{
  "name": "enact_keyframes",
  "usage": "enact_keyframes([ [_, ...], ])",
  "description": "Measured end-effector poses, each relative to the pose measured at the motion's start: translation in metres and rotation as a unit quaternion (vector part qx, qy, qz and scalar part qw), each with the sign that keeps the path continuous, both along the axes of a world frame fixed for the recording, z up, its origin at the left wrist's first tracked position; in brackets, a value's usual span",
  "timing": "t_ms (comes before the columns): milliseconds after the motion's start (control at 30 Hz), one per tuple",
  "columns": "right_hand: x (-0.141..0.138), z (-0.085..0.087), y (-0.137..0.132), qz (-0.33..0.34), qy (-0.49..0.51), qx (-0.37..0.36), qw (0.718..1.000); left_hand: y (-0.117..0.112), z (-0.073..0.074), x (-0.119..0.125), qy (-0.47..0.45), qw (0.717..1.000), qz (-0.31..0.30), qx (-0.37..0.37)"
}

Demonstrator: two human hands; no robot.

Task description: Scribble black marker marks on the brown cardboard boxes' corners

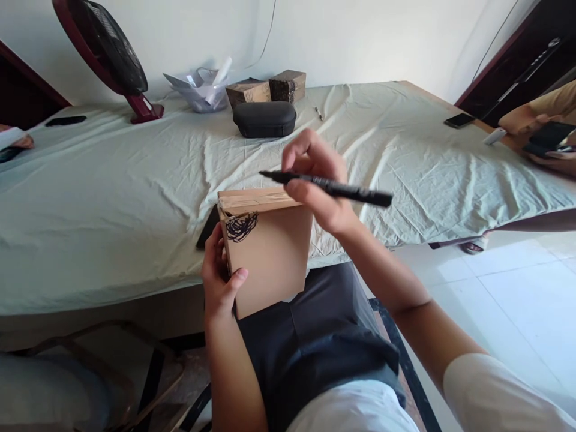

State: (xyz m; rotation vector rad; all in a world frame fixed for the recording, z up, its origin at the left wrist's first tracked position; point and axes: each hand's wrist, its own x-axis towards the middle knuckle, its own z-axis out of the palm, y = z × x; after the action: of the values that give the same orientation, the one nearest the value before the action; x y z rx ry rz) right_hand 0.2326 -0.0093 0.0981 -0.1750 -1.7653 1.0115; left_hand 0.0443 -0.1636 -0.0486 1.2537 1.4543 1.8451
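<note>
Here's the cardboard box point(272, 258), propped at the near edge of the table over the person's lap, a dense black scribble point(242, 227) in the upper left corner of its broad face. The left hand point(220, 276) grips its left side, thumb pressed on that face, fingers curled around the edge. And the right hand point(317, 180) is up over the box's top right corner, pinching a black marker point(351, 191) between thumb and fingers; its tip points left, above the top edge and clear of the scribble.

Under it all, a table point(135, 240) draped in a wrinkled pale green cloth, with a dark flat object point(207, 231) poking out just left of the box. Farther back sits a black case point(264, 120), then two smaller boxes point(288, 87) with dark markings, side by side, one clear basket point(202, 99) with things in it, and one dark red fan point(112, 54) at the left. One slim pen point(319, 113) lies right of the case. Behind, a white wall point(360, 36); below right, pale floor tiles point(517, 294). Two other people show in part: a hand point(23, 142) at the left edge, and at the right, hands around a dark device point(549, 137), with one phone point(459, 120) lying near.
</note>
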Motion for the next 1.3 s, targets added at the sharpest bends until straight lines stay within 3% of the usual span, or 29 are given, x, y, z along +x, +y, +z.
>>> enact_keyframes([
  [67, -0.006, -0.006, -0.011, -0.014, -0.026, 0.075, 0.997, 0.002, 0.000, 0.004, -0.004, 1.000, -0.004, -0.008],
  [167, -0.020, -0.023, -0.015, -0.025, -0.059, 0.114, 0.991, 0.005, 0.000, 0.009, -0.008, 0.999, -0.003, -0.032],
  [367, -0.037, -0.053, -0.003, -0.058, 0.029, 0.173, 0.983, 0.008, 0.002, 0.016, -0.049, 0.996, 0.007, -0.070],
  [700, -0.035, -0.049, 0.001, -0.034, 0.027, 0.200, 0.979, 0.011, 0.007, 0.021, -0.045, 0.996, 0.024, -0.077],
  [1067, -0.035, -0.050, 0.001, -0.057, -0.030, 0.199, 0.978, 0.009, 0.006, 0.025, -0.026, 0.995, 0.041, -0.084],
  [1300, -0.020, -0.060, 0.007, -0.125, 0.108, 0.033, 0.986, 0.007, 0.005, 0.024, -0.066, 0.994, 0.029, -0.081],
])
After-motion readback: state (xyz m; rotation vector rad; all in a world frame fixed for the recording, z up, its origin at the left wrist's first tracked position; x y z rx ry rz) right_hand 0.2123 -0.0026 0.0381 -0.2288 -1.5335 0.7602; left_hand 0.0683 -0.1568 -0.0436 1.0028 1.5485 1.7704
